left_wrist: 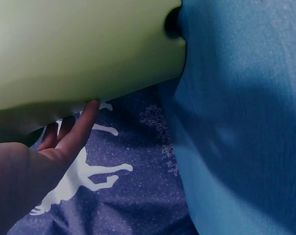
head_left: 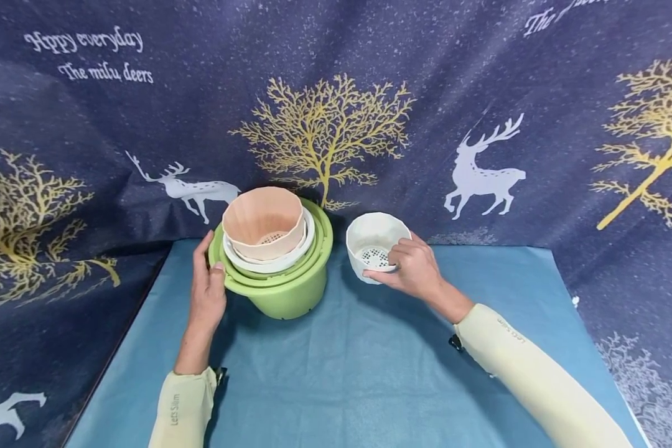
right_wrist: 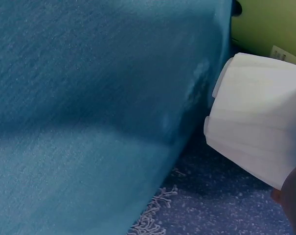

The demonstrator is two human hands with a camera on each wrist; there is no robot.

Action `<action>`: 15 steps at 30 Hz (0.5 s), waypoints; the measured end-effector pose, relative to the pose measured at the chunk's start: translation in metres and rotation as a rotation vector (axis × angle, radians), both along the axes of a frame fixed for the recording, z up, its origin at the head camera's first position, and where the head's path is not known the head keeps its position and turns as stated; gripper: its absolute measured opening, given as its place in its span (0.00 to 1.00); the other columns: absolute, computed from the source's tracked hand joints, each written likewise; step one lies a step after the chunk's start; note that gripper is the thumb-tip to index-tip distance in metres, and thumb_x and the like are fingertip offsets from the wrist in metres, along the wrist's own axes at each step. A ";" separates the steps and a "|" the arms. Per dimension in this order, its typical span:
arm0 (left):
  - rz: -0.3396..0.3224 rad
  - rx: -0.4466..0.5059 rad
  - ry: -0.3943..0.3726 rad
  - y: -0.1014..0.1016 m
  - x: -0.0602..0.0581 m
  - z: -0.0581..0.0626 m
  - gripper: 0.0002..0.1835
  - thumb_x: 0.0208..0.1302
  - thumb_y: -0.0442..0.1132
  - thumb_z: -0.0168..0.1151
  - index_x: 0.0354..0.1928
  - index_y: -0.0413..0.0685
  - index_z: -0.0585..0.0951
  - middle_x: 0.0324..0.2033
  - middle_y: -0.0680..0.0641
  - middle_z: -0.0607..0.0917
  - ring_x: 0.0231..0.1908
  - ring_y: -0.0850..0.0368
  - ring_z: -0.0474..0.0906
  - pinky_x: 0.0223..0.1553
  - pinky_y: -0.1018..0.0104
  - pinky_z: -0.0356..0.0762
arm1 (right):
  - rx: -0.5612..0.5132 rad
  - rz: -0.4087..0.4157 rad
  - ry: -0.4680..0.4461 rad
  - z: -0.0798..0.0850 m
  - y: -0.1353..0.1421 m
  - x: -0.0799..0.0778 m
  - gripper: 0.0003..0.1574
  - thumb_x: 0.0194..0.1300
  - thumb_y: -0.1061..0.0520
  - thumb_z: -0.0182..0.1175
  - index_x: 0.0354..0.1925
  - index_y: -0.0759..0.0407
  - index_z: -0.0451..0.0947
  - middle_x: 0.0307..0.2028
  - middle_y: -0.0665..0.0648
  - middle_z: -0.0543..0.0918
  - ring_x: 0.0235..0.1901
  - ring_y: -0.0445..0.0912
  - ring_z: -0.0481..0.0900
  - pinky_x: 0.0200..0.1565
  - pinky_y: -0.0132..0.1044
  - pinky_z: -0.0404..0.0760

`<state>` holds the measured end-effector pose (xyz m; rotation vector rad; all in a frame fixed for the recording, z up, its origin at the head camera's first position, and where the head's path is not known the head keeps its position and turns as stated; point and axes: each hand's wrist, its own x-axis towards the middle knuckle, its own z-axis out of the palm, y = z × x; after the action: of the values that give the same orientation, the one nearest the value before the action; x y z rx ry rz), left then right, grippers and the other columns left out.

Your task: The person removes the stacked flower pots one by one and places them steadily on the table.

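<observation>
Left hand (head_left: 206, 292): fingers grip the green pot (head_left: 291, 295) by its rim. Right hand (head_left: 417, 264): fingers pinch the white pot (head_left: 369, 239) nearby.

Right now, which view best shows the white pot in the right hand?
The head view: the white pot shows its rim, inside and holed bottom there, held by the right hand. The right wrist view shows only its outside, cut off at the frame's edge; the left wrist view does not show it.

Downward head, close wrist views, shared tabletop (head_left: 336, 379)
</observation>
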<state>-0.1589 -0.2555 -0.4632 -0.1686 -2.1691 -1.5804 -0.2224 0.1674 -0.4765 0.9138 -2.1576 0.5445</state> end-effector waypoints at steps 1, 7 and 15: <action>0.001 -0.002 0.000 0.000 0.000 0.000 0.33 0.78 0.34 0.43 0.84 0.52 0.58 0.81 0.47 0.60 0.76 0.51 0.59 0.69 0.75 0.57 | 0.001 -0.002 -0.003 -0.001 -0.001 -0.001 0.41 0.41 0.34 0.85 0.09 0.48 0.63 0.13 0.46 0.65 0.17 0.48 0.66 0.48 0.57 0.82; 0.005 -0.012 -0.005 0.001 0.000 0.000 0.33 0.79 0.35 0.42 0.84 0.50 0.57 0.81 0.45 0.59 0.76 0.49 0.59 0.69 0.76 0.56 | -0.004 0.000 0.004 -0.009 -0.003 -0.004 0.40 0.41 0.33 0.84 0.09 0.49 0.65 0.13 0.47 0.67 0.18 0.48 0.67 0.49 0.58 0.82; 0.012 -0.013 -0.001 0.000 0.000 0.000 0.33 0.79 0.35 0.43 0.84 0.51 0.58 0.81 0.47 0.60 0.77 0.51 0.58 0.70 0.75 0.56 | -0.003 -0.016 -0.021 -0.019 -0.008 -0.006 0.39 0.43 0.34 0.84 0.10 0.49 0.66 0.14 0.48 0.69 0.19 0.49 0.70 0.51 0.60 0.82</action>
<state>-0.1585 -0.2558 -0.4633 -0.1585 -2.1774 -1.5595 -0.2282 0.1596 -0.4958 0.8923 -2.1807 0.5523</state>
